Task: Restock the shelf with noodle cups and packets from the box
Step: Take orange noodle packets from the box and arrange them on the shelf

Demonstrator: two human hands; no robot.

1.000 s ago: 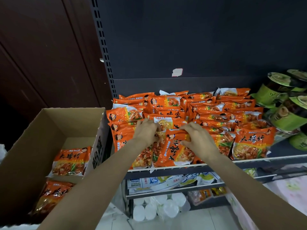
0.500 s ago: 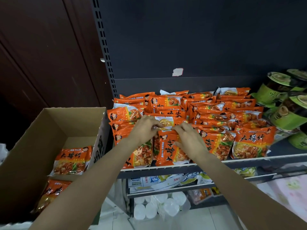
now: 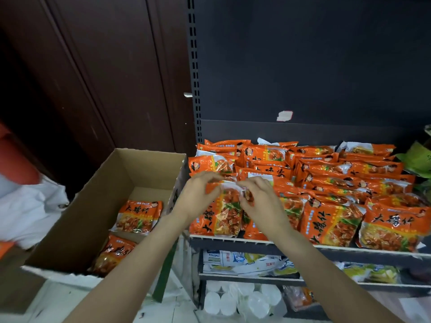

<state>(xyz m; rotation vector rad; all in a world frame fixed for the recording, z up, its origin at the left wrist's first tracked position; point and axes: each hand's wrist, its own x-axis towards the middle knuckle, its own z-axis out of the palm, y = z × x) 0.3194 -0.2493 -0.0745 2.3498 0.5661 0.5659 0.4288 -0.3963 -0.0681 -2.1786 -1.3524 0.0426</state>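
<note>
The grip of both hands is closed on the top edge of one orange noodle packet (image 3: 222, 213) standing at the front left of the shelf (image 3: 256, 244). The left hand (image 3: 198, 194) pinches the packet's upper left corner with fingers curled over and thumb beneath; the right hand (image 3: 262, 199) pinches the upper right part of the same edge, knuckles up. Both forearms reach in from the lower frame, wrists nearly level, the hands almost touching above the packet.

The packet leans back against the rows of orange packets (image 3: 326, 173) filling the shelf, its bottom resting just behind the front lip. To its right stand more front-row packets, touching one another. Green noodle cups (image 3: 419, 157) sit at the far right edge, partly cut off.

Just left of the shelf, the open cardboard box (image 3: 98, 201) holds two more packets (image 3: 138, 216), with bare cardboard around them. The box's right wall is close beside the shelf's upright.
</note>
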